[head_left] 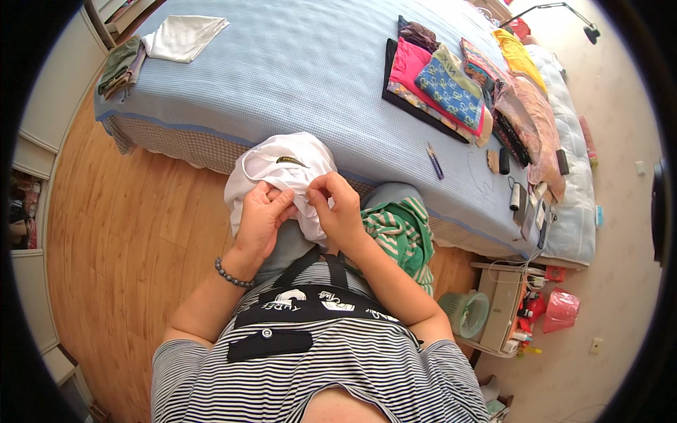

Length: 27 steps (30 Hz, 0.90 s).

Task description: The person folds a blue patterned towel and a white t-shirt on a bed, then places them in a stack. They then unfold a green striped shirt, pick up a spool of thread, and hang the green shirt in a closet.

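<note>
A white shirt [303,146] lies bunched over my lap against the bed's edge, with a dark label inside its neck. My left hand [262,213] pinches the fabric below the label between thumb and fingers. Close beside it, my right hand [337,208] is closed, thumb and forefinger pressed together over the same cloth. Whatever sits in that pinch is too small or hidden to make out. A green and cream striped garment [400,229] drapes over my right leg.
Small purple-handled scissors [434,161] rest on the blue bedspread [303,77]. Folded clothes [451,88] are stacked at the right, near small dark cylinders [503,161]. A folded white cloth [185,38] lies far left. A greenish bin [465,314] stands by the bedside cabinet [499,310].
</note>
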Tool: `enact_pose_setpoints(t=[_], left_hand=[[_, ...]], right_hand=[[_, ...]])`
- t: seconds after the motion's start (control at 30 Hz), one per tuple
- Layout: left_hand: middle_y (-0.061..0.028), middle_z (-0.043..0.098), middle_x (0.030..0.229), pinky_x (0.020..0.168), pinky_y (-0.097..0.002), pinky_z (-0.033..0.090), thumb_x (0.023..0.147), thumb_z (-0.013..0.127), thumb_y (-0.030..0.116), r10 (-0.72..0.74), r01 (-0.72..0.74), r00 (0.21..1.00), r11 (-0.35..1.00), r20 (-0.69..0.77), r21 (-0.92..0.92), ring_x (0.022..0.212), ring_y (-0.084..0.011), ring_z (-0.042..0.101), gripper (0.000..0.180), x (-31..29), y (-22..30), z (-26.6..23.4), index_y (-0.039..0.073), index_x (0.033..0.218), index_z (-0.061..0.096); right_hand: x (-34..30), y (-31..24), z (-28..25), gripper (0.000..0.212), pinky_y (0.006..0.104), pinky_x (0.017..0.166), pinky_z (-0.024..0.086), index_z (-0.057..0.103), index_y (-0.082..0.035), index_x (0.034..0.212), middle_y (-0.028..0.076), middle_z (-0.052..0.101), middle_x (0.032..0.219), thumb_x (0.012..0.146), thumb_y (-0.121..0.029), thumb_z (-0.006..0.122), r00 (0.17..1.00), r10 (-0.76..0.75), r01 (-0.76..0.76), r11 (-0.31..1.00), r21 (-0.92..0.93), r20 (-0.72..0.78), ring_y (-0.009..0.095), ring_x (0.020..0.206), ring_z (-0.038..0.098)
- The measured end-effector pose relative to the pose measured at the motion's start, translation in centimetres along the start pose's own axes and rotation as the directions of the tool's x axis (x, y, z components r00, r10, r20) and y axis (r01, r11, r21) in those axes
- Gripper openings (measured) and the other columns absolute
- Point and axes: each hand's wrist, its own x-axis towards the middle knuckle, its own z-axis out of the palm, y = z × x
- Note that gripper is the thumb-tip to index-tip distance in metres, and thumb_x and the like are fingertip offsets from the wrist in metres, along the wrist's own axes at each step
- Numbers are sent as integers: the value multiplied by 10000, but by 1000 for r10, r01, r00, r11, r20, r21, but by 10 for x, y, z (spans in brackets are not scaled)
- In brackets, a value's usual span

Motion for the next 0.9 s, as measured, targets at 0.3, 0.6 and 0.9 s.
enact_pose_setpoints(t=[0.3,0.6,0.9], left_hand=[[-36,600,883,748,-266,548,893,565,4,86,-86,996,996,-20,-18,836,-120,621,196,-2,-21,-11,21,1069,479],[-18,648,918,711,-204,489,889,596,41,108,-119,993,934,52,336,789,-59,587,141,-8,-22,-3,1,1015,643],[-5,651,823,691,-215,513,890,617,84,5,-35,995,948,96,315,747,-69,607,66,-3,-24,-7,24,912,633]], right_hand=[[-3,-12,-7,120,324,568,453,536,-3,836,117,556,769,790,-19,646,995,-56,69,983,-173,78,249,635,581],[-8,3,-17,124,270,529,428,543,-1,789,76,525,701,739,1,656,975,193,-202,977,69,113,146,577,515],[29,10,-59,104,366,612,482,580,-31,858,135,578,783,763,-20,622,991,-133,132,939,-316,20,298,673,596]])
